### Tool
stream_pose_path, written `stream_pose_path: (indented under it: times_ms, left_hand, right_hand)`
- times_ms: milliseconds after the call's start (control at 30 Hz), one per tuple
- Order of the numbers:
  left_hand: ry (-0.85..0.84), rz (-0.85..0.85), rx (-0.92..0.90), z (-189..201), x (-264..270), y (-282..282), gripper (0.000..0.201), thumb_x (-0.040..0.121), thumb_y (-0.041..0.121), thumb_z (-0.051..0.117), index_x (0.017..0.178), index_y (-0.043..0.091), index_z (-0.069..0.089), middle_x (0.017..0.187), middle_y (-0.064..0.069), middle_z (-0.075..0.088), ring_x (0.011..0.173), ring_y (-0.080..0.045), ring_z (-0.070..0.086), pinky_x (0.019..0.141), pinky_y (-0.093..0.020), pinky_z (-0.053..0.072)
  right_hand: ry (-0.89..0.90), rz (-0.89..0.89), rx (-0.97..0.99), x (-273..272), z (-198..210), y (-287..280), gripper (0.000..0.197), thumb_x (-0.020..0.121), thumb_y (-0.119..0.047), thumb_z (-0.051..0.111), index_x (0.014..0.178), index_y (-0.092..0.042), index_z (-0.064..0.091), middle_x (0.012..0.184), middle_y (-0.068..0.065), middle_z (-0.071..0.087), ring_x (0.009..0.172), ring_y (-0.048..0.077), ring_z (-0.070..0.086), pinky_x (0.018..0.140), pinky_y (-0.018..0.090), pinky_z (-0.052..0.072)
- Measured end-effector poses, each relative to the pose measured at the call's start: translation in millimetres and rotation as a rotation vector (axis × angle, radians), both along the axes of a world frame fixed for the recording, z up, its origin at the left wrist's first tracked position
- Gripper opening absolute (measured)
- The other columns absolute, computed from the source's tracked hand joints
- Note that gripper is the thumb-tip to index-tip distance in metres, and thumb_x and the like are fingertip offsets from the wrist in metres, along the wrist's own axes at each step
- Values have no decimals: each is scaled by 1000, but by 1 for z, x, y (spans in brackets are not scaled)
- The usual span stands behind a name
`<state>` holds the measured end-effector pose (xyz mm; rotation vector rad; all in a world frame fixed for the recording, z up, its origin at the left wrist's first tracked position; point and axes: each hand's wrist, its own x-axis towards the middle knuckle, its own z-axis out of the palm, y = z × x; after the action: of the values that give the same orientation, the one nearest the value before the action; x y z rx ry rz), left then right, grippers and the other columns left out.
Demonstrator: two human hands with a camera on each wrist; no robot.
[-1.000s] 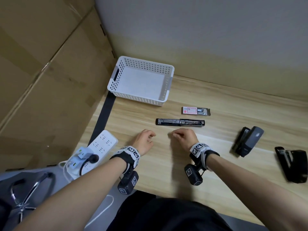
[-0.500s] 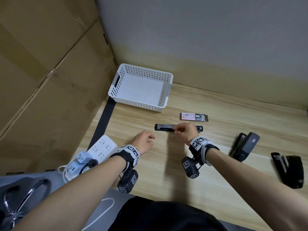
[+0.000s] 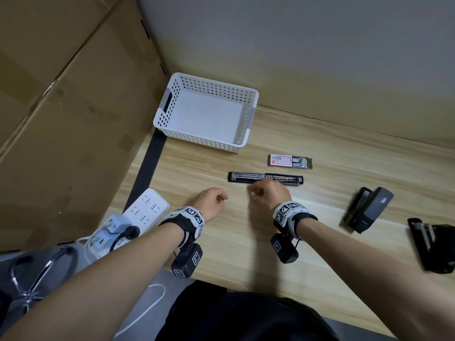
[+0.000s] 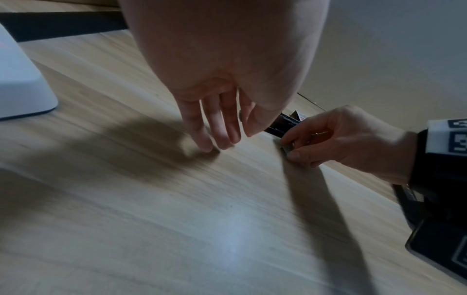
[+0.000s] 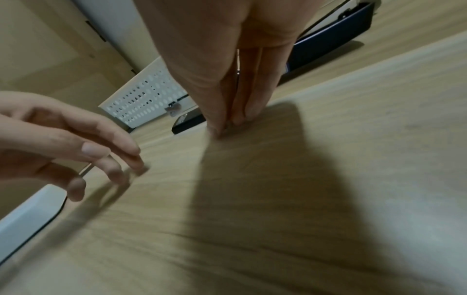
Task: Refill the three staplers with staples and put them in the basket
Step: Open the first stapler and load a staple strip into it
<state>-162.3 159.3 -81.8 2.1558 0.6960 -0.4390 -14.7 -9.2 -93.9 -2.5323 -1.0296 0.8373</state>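
Observation:
A long black stapler (image 3: 266, 178) lies opened flat on the wooden table (image 3: 246, 242), its metal channel facing up. Just in front of it, my right hand (image 3: 254, 193) pinches a small pale strip of staples (image 4: 288, 148) low over the wood. My left hand (image 3: 219, 199) rests beside it, loosely curled and holding nothing; its fingertips (image 4: 215, 142) touch the table. The staple box (image 3: 289, 161) lies behind the stapler. A grey stapler (image 3: 369, 209) and a black stapler (image 3: 433, 244) lie opened at the right. The white basket (image 3: 172, 99) stands at the back left with nothing in it.
A white power strip (image 3: 145, 210) with plugged chargers sits at the table's left edge. Cardboard boxes (image 3: 61, 107) wall the left side, and a plain wall (image 3: 320, 57) closes the back. A chair's metal frame (image 3: 37, 274) shows at the lower left.
My right hand reached onto the flat stapler, then drew back a little toward me with a small strip of staples pinched in it. The left hand stayed put.

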Motion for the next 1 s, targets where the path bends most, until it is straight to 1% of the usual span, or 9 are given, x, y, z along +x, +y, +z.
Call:
stream_pose_path:
  times_ms: [100, 200, 300, 400, 500, 567, 733, 900, 1000]
  left_hand:
    - [9, 14, -11, -2, 0, -2, 21, 89, 9, 58, 101, 21, 71, 102, 6, 67, 89, -13, 62, 84, -25, 50]
    - [23, 20, -19, -2, 2, -4, 22, 88, 10, 57, 100, 23, 71, 103, 7, 68, 88, -12, 62, 84, -25, 50]
    - [31, 20, -15, -1, 4, -7, 23, 89, 9, 56, 102, 21, 71, 104, 6, 68, 85, -9, 58, 83, -21, 47]
    - [42, 11, -12, 0, 7, -8, 23, 89, 10, 56, 102, 22, 71, 105, 7, 69, 87, -10, 60, 84, -21, 48]
    - [56, 15, -21, 0, 9, -9, 24, 90, 10, 55, 102, 22, 71, 105, 6, 69, 92, -13, 63, 86, -22, 48]
    - [60, 16, -17, 1, 10, -11, 23, 90, 11, 55, 102, 22, 71, 105, 7, 69, 91, -12, 62, 86, -23, 49]
    - [63, 14, -20, -1, 12, -15, 23, 90, 10, 55, 103, 20, 71, 102, 6, 68, 86, -10, 59, 80, -19, 45]
    - [98, 22, -3, 0, 21, -9, 22, 89, 17, 56, 101, 29, 69, 100, 10, 68, 93, -14, 64, 88, -27, 51]
    - [97, 60, 116, 4, 33, 0, 18, 88, 28, 53, 99, 34, 66, 98, 15, 67, 89, -13, 63, 84, -32, 53]
  right_hand:
    - [-45, 19, -24, -2, -3, -2, 17, 82, -28, 61, 96, -33, 68, 99, -5, 61, 91, 21, 61, 69, 33, 50]
    - [-76, 51, -13, -3, -2, -6, 10, 88, -31, 58, 94, -28, 66, 100, -3, 58, 88, 25, 62, 64, 34, 48]
    - [-91, 75, 3, -3, -7, -10, 14, 91, -35, 56, 96, -26, 65, 101, -4, 56, 87, 24, 61, 65, 35, 50]
    - [-64, 70, 36, -4, -9, -13, 16, 91, -37, 57, 100, -28, 65, 102, -5, 55, 91, 22, 60, 66, 34, 49]
    - [-30, 60, 52, -6, -11, -17, 20, 84, -44, 63, 99, -32, 64, 102, -7, 54, 94, 18, 56, 70, 33, 51]
    - [-30, 49, 45, -8, -14, -19, 19, 82, -42, 65, 98, -32, 63, 102, -7, 52, 96, 20, 55, 70, 36, 53]
    - [-66, 36, 86, -10, -20, -21, 12, 88, -29, 60, 97, -24, 65, 102, -3, 53, 100, 22, 53, 69, 38, 52]
    - [-39, 48, 232, 1, -10, -21, 12, 88, -30, 64, 96, -22, 68, 95, -4, 62, 95, 19, 57, 75, 34, 49]
    - [-95, 56, 275, 19, 0, -17, 13, 87, -29, 66, 94, -18, 70, 89, -2, 66, 87, 21, 59, 72, 33, 48]
